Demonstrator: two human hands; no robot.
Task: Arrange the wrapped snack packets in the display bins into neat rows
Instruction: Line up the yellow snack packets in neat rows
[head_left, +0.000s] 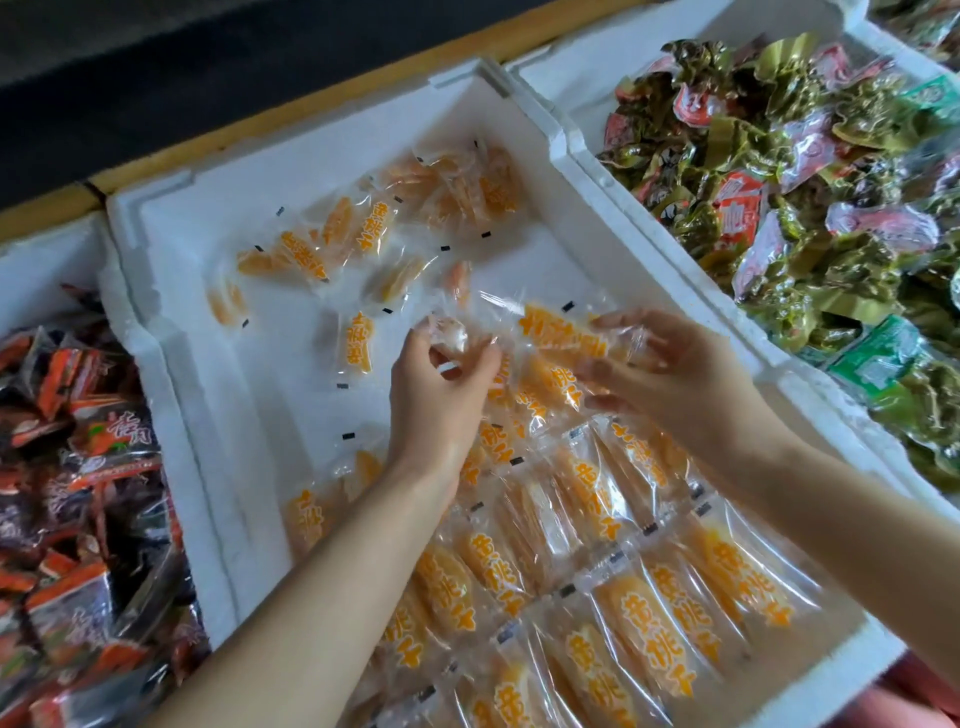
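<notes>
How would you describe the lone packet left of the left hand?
Take the middle white foam bin, holding orange-lettered packets. On its bare floor, just left of the left hand, lies one packet. It lies alone, apart from the neat rows and the loose cluster.

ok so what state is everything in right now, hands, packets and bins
left hand, pinching a clear packet
right hand, gripping an orange packet
orange packet, held at the far edge of the rows
rowed packets, overlapping, neat, near end
loose packets, scattered, far end
middle bin, part filled
left bin, heaped, unsorted
right bin, heaped, unsorted
</notes>
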